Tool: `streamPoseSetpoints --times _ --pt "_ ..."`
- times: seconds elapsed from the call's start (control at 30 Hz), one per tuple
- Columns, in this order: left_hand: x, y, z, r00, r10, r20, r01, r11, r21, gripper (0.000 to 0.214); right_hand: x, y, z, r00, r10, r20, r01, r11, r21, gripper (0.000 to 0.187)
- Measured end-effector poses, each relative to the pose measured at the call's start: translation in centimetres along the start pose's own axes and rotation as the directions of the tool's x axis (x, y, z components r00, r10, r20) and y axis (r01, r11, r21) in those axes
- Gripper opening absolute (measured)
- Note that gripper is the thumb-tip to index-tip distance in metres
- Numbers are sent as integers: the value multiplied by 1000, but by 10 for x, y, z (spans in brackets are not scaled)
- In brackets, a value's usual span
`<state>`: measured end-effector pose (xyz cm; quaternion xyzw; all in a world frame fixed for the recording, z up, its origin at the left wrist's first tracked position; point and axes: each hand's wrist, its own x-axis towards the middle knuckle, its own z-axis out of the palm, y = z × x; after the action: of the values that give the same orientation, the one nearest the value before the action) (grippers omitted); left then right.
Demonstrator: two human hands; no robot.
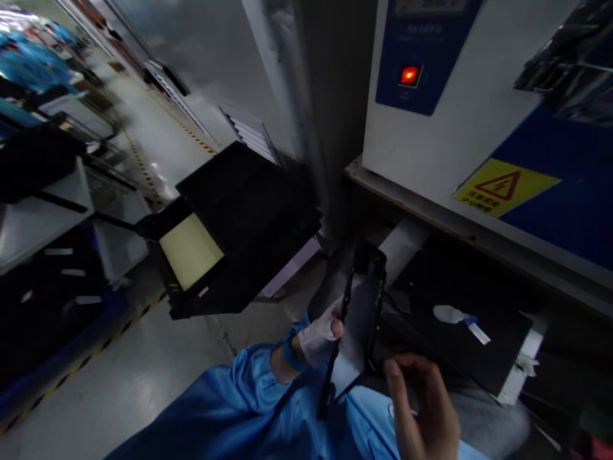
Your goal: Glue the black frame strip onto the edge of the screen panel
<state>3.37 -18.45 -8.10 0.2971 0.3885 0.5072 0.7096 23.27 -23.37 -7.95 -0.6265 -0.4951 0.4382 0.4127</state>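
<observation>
My left hand (322, 335), in a white glove with a blue sleeve, grips the left edge of a dark rectangular framed panel (360, 313) held upright in front of me. My bare right hand (424, 409) sits at the panel's lower right corner, fingers curled, fingertips touching its bottom edge. The panel's face looks grey and glossy. A small white bottle (449, 314) with a blue-and-white tag lies on a black mat (483, 345) just right of the panel.
A stack of black trays (249, 211) with a pale yellow sheet (190, 250) stands to the left. A white and blue machine (460, 108) with a red light and a yellow warning sticker rises behind. People in blue work far left. Yellow-striped floor lines run below.
</observation>
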Motion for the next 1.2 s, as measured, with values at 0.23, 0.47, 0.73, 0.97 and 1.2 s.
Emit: streamPoseSetpoints --times 0.23,0.47,0.73,0.97,1.2 --pt "3 -1 -9 990 143 -14 -130 934 333 147 -19 -57 14 951 -187 248 190 982 12 28" --pt "-12 -26 -33 988 136 -75 -80 859 506 150 -18 -35 12 952 -145 269 153 988 -7 25" --pt "-28 -47 -36 987 17 -159 80 808 583 151 -25 1 15 954 -98 282 116 992 -46 33" --pt "-33 -53 -34 985 -21 -170 123 780 614 150 -29 0 14 958 -39 283 74 991 -111 30" --pt "-34 -53 -36 975 39 -219 109 775 623 139 -29 1 15 969 -25 247 58 990 -129 30"
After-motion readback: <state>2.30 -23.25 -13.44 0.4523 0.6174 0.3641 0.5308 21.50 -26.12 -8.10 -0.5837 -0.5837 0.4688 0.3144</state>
